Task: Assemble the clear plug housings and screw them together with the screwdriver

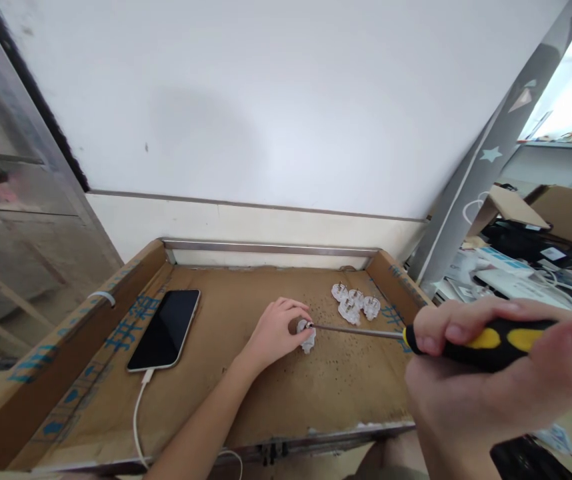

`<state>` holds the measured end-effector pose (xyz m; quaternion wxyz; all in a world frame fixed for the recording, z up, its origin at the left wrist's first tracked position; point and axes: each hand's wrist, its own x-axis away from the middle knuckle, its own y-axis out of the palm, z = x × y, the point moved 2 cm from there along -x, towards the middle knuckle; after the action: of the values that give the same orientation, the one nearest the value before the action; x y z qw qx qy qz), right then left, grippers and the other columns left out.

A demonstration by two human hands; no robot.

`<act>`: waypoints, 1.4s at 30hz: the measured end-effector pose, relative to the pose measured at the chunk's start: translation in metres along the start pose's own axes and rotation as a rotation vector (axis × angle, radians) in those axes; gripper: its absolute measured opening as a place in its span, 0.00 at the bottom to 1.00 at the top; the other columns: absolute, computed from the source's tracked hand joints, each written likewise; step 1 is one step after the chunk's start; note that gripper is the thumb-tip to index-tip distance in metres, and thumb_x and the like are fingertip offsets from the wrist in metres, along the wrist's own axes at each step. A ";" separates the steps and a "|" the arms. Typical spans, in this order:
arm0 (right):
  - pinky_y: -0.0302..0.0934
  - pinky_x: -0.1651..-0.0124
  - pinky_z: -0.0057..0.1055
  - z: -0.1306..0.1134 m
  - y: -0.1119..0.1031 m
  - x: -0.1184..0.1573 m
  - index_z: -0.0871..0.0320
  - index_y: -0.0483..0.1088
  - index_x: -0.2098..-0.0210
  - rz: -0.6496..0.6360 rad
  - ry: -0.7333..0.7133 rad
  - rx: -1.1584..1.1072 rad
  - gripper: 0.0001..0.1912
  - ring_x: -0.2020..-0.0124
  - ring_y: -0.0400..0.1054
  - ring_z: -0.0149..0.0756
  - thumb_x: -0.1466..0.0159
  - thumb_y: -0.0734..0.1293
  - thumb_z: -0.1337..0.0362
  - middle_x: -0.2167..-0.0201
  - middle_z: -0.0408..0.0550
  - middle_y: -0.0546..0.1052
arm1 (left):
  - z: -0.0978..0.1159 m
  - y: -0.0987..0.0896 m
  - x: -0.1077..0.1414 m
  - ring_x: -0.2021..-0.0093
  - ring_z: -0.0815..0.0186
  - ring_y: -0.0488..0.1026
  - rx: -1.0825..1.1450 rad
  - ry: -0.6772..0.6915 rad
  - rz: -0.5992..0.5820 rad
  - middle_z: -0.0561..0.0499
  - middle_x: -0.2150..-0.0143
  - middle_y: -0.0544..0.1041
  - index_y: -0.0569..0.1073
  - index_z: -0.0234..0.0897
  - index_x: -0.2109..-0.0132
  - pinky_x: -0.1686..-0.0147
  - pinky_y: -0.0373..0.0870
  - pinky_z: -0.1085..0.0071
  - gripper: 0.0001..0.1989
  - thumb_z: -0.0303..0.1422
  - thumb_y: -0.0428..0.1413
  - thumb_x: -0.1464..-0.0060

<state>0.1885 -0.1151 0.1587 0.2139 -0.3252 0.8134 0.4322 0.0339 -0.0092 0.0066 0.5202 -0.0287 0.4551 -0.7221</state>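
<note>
My left hand (279,331) pinches a small clear plastic piece (308,340) against the cardboard surface, near the middle of the tray. Wrapped round the black and yellow handle of a screwdriver (359,331) is my right hand (496,373), at the right. The screwdriver's long metal shaft points left, and its tip meets the piece at my left fingertips. Several similar clear pieces with metal prongs (350,309) lie in a cluster at the back right of the cardboard. Small dark specks are scattered around the shaft.
A phone (165,330) with a white cable lies on the left of the cardboard-lined tray (206,400). Raised cardboard sides border it, with a white wall (286,113) behind. Boxes and cables (521,253) are piled at the far right.
</note>
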 end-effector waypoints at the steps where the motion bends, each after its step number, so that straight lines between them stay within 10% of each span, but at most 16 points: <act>1: 0.45 0.89 0.25 0.000 0.000 0.000 0.57 0.61 0.72 -0.006 -0.011 -0.003 0.13 0.88 0.50 0.25 0.38 0.62 0.54 0.87 0.36 0.59 | 0.000 -0.001 0.000 0.52 0.60 0.68 0.001 -0.002 0.000 0.51 0.54 0.75 0.75 0.44 0.65 0.52 0.62 0.62 0.04 0.36 0.59 0.50; 42: 0.48 0.88 0.24 0.001 0.010 0.010 0.58 0.60 0.71 -0.024 0.004 0.020 0.15 0.88 0.52 0.24 0.40 0.64 0.53 0.87 0.34 0.61 | 0.003 0.002 0.000 0.61 0.64 0.70 -0.087 -0.049 -0.095 0.54 0.63 0.76 0.74 0.41 0.65 0.60 0.62 0.68 0.04 0.31 0.54 0.46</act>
<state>0.1751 -0.1132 0.1573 0.2206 -0.3339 0.8141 0.4207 0.0364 -0.0115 0.0069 0.4945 -0.0907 0.4714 -0.7246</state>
